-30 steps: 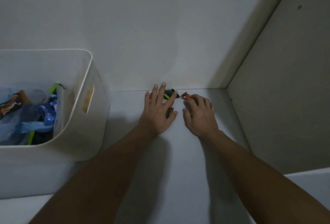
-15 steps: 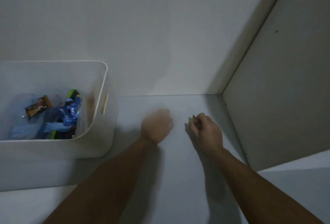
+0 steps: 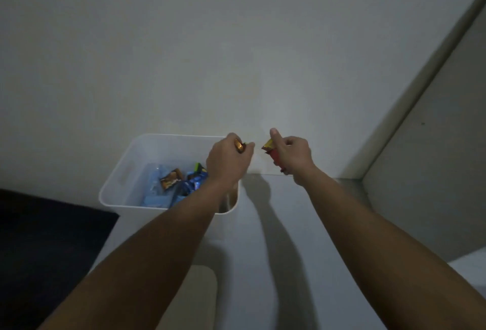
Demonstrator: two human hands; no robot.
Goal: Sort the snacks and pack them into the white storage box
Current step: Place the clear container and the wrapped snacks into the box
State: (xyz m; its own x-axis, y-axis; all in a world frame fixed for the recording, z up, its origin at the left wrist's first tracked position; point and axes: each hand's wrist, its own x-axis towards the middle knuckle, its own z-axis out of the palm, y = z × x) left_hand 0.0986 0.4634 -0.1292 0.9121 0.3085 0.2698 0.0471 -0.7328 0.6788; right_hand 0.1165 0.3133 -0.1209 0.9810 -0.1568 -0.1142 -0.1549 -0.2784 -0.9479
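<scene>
Head view. I take the white storage box as landmark; it stands on the pale surface against the wall.

My left hand hovers over the box's right end, fingers curled round a small orange-gold snack, of which only a glossy tip shows. My right hand is raised just right of the box, clear of its rim, thumb up, fingers wrapped round a red-and-yellow snack packet whose ends stick out above and below the fist.

Risks, as I judge them:
- The left snack is near the rim, so an early release could bounce it off the edge onto the surface.
- The right packet is not yet over the box; letting go here would drop it outside.
- The light is dim, which could lead to mis-sorting similar wrappers.

Inside the box lie a brown wrapped bar, shiny blue wrappers and a green-edged packet, loosely heaped toward the right half. The box itself is translucent white with rounded corners and a slot handle.
</scene>
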